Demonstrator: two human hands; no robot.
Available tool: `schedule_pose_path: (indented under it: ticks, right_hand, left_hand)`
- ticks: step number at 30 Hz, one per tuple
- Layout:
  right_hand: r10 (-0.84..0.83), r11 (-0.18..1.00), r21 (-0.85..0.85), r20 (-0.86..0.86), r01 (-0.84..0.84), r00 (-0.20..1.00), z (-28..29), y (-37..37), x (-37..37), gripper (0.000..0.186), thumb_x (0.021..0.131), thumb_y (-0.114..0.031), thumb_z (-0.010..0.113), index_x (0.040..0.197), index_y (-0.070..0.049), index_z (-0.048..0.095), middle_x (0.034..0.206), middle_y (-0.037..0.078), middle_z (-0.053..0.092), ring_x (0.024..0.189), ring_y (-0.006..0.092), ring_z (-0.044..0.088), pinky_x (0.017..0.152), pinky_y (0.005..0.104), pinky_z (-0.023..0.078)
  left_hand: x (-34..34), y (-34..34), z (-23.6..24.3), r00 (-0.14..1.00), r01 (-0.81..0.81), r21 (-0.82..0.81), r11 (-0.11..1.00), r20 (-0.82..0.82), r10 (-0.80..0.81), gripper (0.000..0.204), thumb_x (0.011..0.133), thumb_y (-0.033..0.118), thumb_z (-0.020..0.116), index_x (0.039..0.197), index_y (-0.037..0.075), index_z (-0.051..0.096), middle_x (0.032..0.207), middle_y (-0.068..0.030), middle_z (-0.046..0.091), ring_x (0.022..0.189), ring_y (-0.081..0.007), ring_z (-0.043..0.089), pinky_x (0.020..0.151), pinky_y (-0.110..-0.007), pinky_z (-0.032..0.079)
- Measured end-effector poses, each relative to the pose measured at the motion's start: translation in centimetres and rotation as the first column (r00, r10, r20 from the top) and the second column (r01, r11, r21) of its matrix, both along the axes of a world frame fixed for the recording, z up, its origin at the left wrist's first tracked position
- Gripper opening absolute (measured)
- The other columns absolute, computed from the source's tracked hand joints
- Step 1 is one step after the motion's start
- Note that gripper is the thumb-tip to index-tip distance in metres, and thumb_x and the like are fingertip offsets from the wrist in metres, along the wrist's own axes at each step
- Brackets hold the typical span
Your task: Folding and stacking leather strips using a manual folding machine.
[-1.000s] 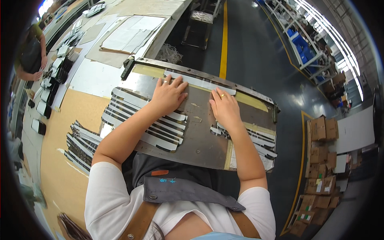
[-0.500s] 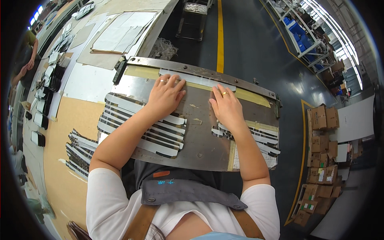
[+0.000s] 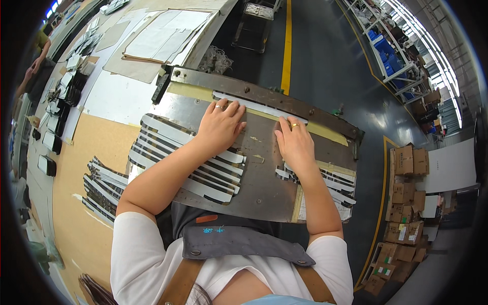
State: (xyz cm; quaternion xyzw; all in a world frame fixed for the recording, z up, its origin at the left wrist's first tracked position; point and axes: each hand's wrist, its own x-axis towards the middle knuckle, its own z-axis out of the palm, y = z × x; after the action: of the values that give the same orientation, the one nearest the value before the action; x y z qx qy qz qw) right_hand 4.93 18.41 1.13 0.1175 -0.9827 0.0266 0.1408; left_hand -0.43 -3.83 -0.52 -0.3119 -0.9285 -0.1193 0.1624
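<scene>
A long white strip (image 3: 262, 108) with a dark edge lies along the far side of a metal plate (image 3: 249, 188), against a metal bar (image 3: 254, 92). My left hand (image 3: 221, 126) rests on the strip's left part, fingers stretched flat, with a ring on one finger. Nearer its right end, the fingertips of my right hand (image 3: 295, 145) touch the strip; these fingers also lie extended, not wrapped round anything. Beneath my left forearm is a row of white-and-black strips (image 3: 213, 175). More short strips (image 3: 338, 183) lie partly under my right forearm.
Left of the plate, a tan board (image 3: 101, 137) on the bench carries a loose bundle of strips (image 3: 104, 185). Paper sheets (image 3: 168, 38) lie farther back. Cardboard boxes (image 3: 404, 193) are stacked on the right, beyond a yellow floor line. Another person's arm (image 3: 38, 56) shows at far left.
The view has turned slightly, so the plate and bar sit farther right and more tilted. The bar's near face looks darker and broader. Both hands stay on the white strip.
</scene>
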Motion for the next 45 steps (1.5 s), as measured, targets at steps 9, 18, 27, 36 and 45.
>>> schedule_pose_path:
  ticks: [9, 18, 27, 36, 45]
  right_hand:
    - [-0.011, 0.950, -0.313, -0.039, -0.002, 0.999, -1.1, 0.7, -2.7, 0.037, 0.083, -0.022, 0.064, 0.115, -0.007, 0.057, 0.109, 0.011, 0.057, 0.106, 0.0292, 0.051, 0.089, 0.0407, 0.043]
    - [0.148, 0.705, -0.697, 0.328, 0.132, 0.933, 3.2, 3.2, -1.4, 0.018, 0.082, -0.016, 0.065, 0.093, -0.003, 0.062, 0.091, 0.006, 0.058, 0.085, 0.0177, 0.057, 0.074, 0.0296, 0.045]
    - [0.082, 0.811, -0.468, 0.685, 0.351, 0.724, 8.0, 14.1, 9.3, 0.033, 0.084, -0.015, 0.062, 0.114, -0.001, 0.062, 0.100, 0.009, 0.067, 0.085, 0.0153, 0.060, 0.078, 0.0289, 0.048]
    - [0.416, 0.833, -0.453, 0.139, -0.316, 0.899, 5.6, -3.3, 4.8, 0.023, 0.086, -0.009, 0.058, 0.106, -0.001, 0.064, 0.103, 0.011, 0.063, 0.101, 0.0261, 0.058, 0.086, 0.0344, 0.048]
    - [0.511, 0.859, -0.004, 0.078, -0.513, 0.856, 1.1, -14.5, 1.0, 0.019, 0.073, -0.003, 0.060, 0.091, 0.003, 0.056, 0.094, 0.015, 0.059, 0.092, 0.0254, 0.059, 0.075, 0.0305, 0.054]
  left_hand:
    - [0.1, -0.3, 1.7, 0.993, 0.011, -0.011, 1.000, 0.116, -0.009, 0.034, 0.091, 0.025, 0.052, 0.121, 0.009, 0.055, 0.118, -0.0084, 0.057, 0.114, -0.0303, 0.049, 0.093, -0.041, 0.042]
    - [1.6, -3.9, 5.1, 0.957, 0.025, 0.266, 0.964, 0.272, -0.100, 0.035, 0.096, 0.031, 0.049, 0.117, 0.005, 0.058, 0.113, -0.0151, 0.058, 0.096, -0.0308, 0.060, 0.087, -0.040, 0.046]
    - [6.2, -12.2, 6.0, 0.913, -0.186, 0.369, 0.911, 0.408, 0.021, 0.028, 0.095, 0.022, 0.051, 0.115, 0.004, 0.059, 0.114, -0.0134, 0.058, 0.096, -0.0268, 0.061, 0.076, -0.032, 0.051]
    - [8.1, -10.6, 5.3, 0.908, -0.111, 0.412, 0.905, 0.411, -0.075, 0.018, 0.094, 0.016, 0.052, 0.102, 0.003, 0.063, 0.102, -0.0109, 0.060, 0.092, -0.0264, 0.059, 0.074, -0.033, 0.047]
    - [10.1, -11.4, 3.1, 0.922, 0.043, 0.340, 0.940, 0.348, -0.168, 0.017, 0.087, 0.015, 0.060, 0.101, 0.005, 0.062, 0.108, -0.0090, 0.060, 0.107, -0.0281, 0.055, 0.097, -0.039, 0.038]
